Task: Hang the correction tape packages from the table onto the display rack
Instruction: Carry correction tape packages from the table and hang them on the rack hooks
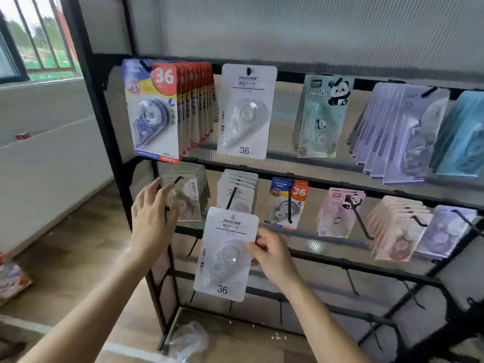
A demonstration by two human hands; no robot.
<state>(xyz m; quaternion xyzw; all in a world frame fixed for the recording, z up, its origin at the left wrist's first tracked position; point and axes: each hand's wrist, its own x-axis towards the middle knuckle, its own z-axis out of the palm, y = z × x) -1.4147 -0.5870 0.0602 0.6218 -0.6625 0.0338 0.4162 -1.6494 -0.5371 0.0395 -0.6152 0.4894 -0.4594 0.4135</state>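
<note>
While a white package (225, 255) is pinched at its right edge by the right hand (272, 254), low in the middle of the frame, it is held upright before the rack (104, 121). Just above it, a stack of like packs (237, 189) is hung on a black hook (231, 197). Grey packs (188, 195) are seen to the left, red-blue packs (154, 111) at upper left, and a plastic bag (188, 339) on the floor below. The left hand (153, 213) is raised with fingers spread, nothing held, beside the grey packs; contact cannot be told.
</note>
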